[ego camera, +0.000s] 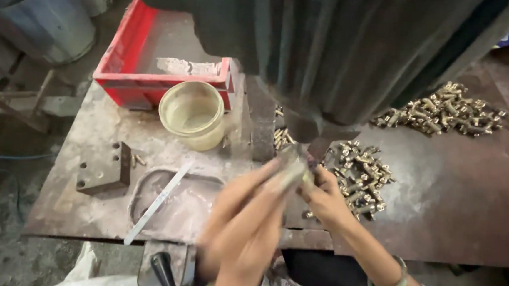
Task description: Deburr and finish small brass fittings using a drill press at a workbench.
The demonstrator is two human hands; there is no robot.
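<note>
Two hands meet under a big dark machine [342, 43]. The left hand [244, 220] is blurry, its fingers stretched up toward a small brass part [296, 171], but I cannot tell if it is pinching it. The right hand [324, 199] has its fingers pressed together around the same part, just below the machine's tip. Just to the right of the right hand lies one pile of brass parts [362, 177], too many to count. A second pile [441, 111] sits farther right and higher up, well apart. A few more brass bits [282, 136] lie just above the hands. To the left of the left hand lies one thin white strip [158, 202]. Farther left is one dark metal block [104, 168] with holes. Above the left hand stands one cream plastic cup [192, 114], and behind it one red tray [121, 57]. One black handle [164, 276] pokes up below the left hand. All sit on a worn metal table [464, 206].
</note>
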